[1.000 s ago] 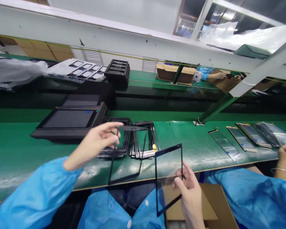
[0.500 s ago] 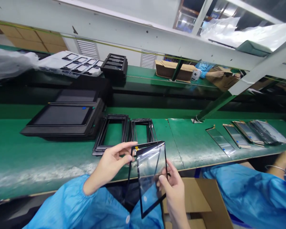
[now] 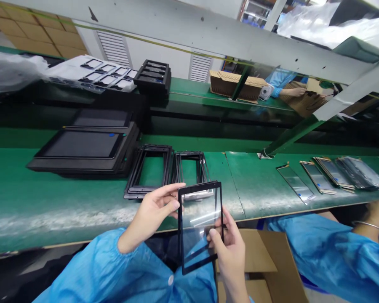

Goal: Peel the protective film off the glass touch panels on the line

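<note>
Between my hands is a clear glass touch panel (image 3: 197,223) with a black border, tilted upright over the bench's front edge. My right hand (image 3: 230,248) grips its right side, thumb on the front and fingers behind the glass. At the upper left corner, my left hand (image 3: 154,216) pinches a thin black frame (image 3: 179,235), which lies mostly hidden behind the panel. The two edges nearly line up; whether they touch everywhere I cannot tell. Just beyond are a stack of black frames (image 3: 133,179) and a narrower stack of frames (image 3: 177,168).
A tall black stack of trays with screens (image 3: 78,145) stands at left. Several glass panels (image 3: 317,179) lie in a row at right. A slanted post (image 3: 290,134) rises from the green bench (image 3: 66,210). An open carton (image 3: 255,252) and a co-worker's blue sleeve (image 3: 328,248) are at lower right.
The glass panel has swung from an angle against the black frame to lie almost flush over it. Both hands keep their hold. The view has shifted slightly.
</note>
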The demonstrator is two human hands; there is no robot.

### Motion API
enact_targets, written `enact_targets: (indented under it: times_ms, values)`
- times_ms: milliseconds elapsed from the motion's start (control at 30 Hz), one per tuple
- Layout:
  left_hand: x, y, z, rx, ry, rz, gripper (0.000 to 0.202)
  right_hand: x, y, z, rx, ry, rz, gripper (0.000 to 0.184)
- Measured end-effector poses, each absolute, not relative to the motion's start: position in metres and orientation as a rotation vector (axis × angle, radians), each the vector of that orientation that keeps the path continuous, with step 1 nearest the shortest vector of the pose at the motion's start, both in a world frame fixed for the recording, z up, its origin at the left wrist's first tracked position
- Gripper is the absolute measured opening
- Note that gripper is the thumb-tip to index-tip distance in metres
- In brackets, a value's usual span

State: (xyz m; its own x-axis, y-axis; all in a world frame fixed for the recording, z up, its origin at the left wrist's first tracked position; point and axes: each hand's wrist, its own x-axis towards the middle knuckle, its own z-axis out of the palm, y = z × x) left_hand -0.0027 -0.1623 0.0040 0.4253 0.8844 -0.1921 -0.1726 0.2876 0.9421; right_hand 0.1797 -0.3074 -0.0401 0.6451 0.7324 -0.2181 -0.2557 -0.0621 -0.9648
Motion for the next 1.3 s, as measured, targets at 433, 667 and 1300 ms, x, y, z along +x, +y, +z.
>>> enact_targets:
  times_ms: [433,667,1300]
  values:
    - [0.0002,-0.1622,0.0013,0.982,0.837,0.837,0.052,0.1812,-0.3073,-0.0349,-1.430,-0.479,0.906,0.066]
    - [-0.0014,-0.1638,0.0003,0.996,0.833,0.816,0.062,0.1754,-0.3076,-0.0389,-1.479,-0.503,0.815,0.068]
    - [0.0004,-0.1623,0.0028,0.942,0.808,0.874,0.045,0.1843,-0.3147,-0.0364,-1.474,-0.536,0.888,0.064]
